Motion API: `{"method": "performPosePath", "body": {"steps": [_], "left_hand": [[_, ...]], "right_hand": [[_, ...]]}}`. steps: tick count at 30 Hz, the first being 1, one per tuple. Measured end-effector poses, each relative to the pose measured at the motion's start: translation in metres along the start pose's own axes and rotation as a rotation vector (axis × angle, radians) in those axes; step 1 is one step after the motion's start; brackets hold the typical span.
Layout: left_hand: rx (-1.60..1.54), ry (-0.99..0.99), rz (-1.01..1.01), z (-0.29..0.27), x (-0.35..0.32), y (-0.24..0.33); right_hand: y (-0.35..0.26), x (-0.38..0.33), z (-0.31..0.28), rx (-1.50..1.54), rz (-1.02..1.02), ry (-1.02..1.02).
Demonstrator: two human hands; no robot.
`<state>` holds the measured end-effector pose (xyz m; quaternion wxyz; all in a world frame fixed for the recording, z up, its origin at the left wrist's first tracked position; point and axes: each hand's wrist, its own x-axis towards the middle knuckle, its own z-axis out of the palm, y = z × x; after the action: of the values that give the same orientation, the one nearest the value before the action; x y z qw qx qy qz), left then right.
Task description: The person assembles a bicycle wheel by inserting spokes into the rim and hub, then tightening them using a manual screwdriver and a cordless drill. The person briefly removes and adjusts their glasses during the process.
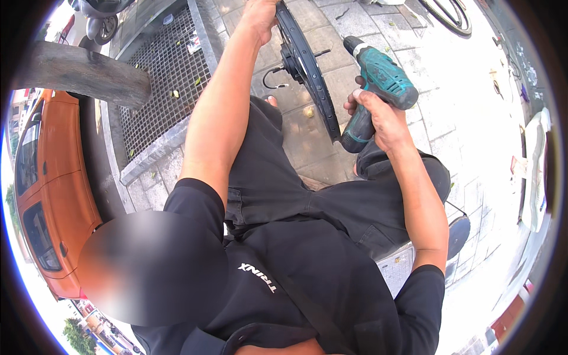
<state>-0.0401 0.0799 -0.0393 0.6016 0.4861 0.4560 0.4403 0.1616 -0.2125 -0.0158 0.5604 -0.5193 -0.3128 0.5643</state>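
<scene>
My left hand [260, 22] is closed on the top of a black wheel rim [316, 86], which stands nearly edge-on between my legs. At its middle is a dark hub [290, 58] with an axle, and a short black cable [269, 76] curls out toward my left leg. Wrapped round the grip of a teal and black cordless drill [387, 77] are the fingers of my right hand [383, 121]. The drill's chuck points up and to the left, away from me, and apart from the rim. Its battery end is close to the rim's lower end.
Paving stones [349, 23] lie under the wheel. To the left are a framed metal grating [165, 77], a thick wooden trunk [89, 72] and an orange car [65, 189]. A parked scooter [97, 15] is at the far left. Another bicycle wheel [461, 26] lies at the far right.
</scene>
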Motion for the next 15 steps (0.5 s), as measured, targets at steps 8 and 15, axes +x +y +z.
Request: {"method": "performPosePath", "body": {"steps": [8, 15], "left_hand": [[-0.106, 0.188, -0.015, 0.009, -0.012, 0.018], [-0.280, 0.245, -0.104, 0.013, -0.013, 0.013]], "right_hand": [[0.018, 0.011, 0.011, -0.254, 0.013, -0.126], [0.013, 0.009, 0.034, -0.451, -0.005, -0.135]]}}
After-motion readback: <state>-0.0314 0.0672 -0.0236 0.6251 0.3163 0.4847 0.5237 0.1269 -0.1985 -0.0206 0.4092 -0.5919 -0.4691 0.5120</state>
